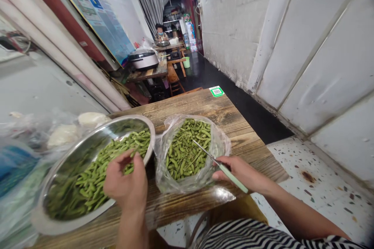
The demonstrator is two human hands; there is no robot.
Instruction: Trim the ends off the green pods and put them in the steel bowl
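Head view shows the left hand, fingertips nearly together, over green bean pods in a wide, shiny steel basin; whether it pinches one, I cannot tell. The right hand grips a slim-bladed knife with a pale green handle, probably keeping fingers off the blade. Beside the basin, a clear plastic bag of more pods gapes, seemingly for easy reach.

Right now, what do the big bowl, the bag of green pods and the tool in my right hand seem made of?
The bowl looks like polished metal, perhaps steel: silvery, with pods mirrored inside. The bag seems thin plastic, crinkled and see-through. The tool has a narrow grey blade, likely metal, and a pale green handle, perhaps plastic from its even colour.
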